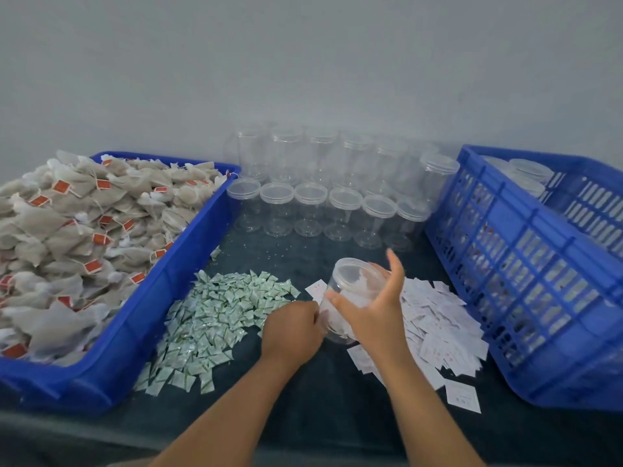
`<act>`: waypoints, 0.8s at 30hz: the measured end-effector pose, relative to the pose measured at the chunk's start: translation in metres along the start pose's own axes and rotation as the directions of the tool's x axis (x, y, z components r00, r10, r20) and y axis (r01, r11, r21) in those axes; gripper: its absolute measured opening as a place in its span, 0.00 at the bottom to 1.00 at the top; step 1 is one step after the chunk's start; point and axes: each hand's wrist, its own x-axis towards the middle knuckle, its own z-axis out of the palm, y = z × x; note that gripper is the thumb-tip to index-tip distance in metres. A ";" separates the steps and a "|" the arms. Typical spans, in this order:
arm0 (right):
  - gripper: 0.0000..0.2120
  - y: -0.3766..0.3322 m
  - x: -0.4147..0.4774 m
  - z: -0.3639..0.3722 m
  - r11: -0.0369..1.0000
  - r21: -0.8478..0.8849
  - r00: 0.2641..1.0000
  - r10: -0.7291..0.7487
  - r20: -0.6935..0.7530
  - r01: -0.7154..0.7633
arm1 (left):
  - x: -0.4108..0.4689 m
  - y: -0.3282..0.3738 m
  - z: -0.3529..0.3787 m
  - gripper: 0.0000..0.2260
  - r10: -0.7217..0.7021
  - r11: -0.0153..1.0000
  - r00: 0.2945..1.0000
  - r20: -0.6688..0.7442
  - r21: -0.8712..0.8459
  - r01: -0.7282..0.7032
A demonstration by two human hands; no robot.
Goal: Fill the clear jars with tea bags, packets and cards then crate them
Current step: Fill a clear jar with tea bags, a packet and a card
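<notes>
Jar (350,298), clear plastic, one in hand: tilted, mouth up and toward the left, held over the dark table (303,392) between the packet and card piles. Right hand (374,310) cups its side with fingers spread wide around the wall. Left hand (292,328) is curled narrow at the jar's lower edge, just beside the packets; whether it pinches anything I cannot tell.

Contents: pale shapes show through the wall, probably tea bags; count not readable.

Stock:
- Tea bags (77,237), heaped in the blue tray (188,264) at left, red tags showing.
- Packets (215,318), green-white, loose pile left of the jar.
- Cards (438,325), white, loose pile right of the jar and partly under the right hand.
- Empty jars (310,210), lids on, in rows along the wall.
- Crate (526,271), blue, slatted, at right; lidded jars visible inside at its far end.

Step, as judged: filling, at the packet or card stage; crating not yet due for this jar.

Next move calls for: a single packet or card picked off a loose pile, dropped through the tilted mouth, the jar kept steady by the right hand; then a lid.

Not determinable: this jar's lid, not seen; card print, too small; crate's near contents, screened by slats; tray and crate both cut off at the frame edges.
</notes>
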 end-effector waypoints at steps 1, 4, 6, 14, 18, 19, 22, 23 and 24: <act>0.56 0.003 -0.005 0.004 0.992 0.112 0.995 0.069 -0.065 -0.061 | 0.000 0.000 0.000 0.19 -0.013 1.000 1.000 -0.001 -0.016 0.013; 0.49 0.018 -0.020 0.013 0.957 0.279 0.978 0.134 -0.157 -0.086 | -0.002 0.001 -0.002 0.16 -0.014 0.999 1.000 0.009 -0.031 0.014; 0.46 0.030 -0.030 0.018 0.951 0.304 0.982 0.106 -0.157 -0.054 | -0.003 0.002 -0.004 0.15 -0.003 0.999 1.000 0.019 -0.038 0.004; 0.53 0.043 -0.034 0.016 0.961 0.254 0.986 0.139 -0.094 -0.111 | -0.007 0.006 -0.012 0.07 0.020 0.999 0.997 0.074 -0.051 -0.016; 0.44 0.046 -0.035 0.018 0.974 0.221 0.989 0.082 -0.123 -0.053 | -0.004 0.009 -0.031 0.13 -0.026 0.970 0.995 0.098 -0.238 0.048; 0.42 0.044 -0.036 0.020 0.976 0.211 0.991 0.072 -0.117 -0.046 | 0.001 0.011 -0.041 0.15 -0.090 0.948 0.995 0.037 -0.303 0.097; 0.40 0.034 -0.041 0.022 0.993 0.113 0.996 -0.033 -0.084 0.043 | 0.008 0.026 -0.074 0.15 -0.122 0.884 0.980 -0.155 -0.467 0.036; 0.40 0.033 -0.042 0.021 0.993 0.095 0.996 -0.071 -0.053 0.076 | 0.005 0.035 -0.083 0.16 -0.017 0.868 0.981 -0.194 -0.491 -0.082; 0.39 0.034 -0.042 0.020 0.990 0.103 0.996 -0.092 -0.016 0.093 | 0.002 0.043 -0.091 0.18 0.124 0.856 0.975 -0.187 -0.477 -0.200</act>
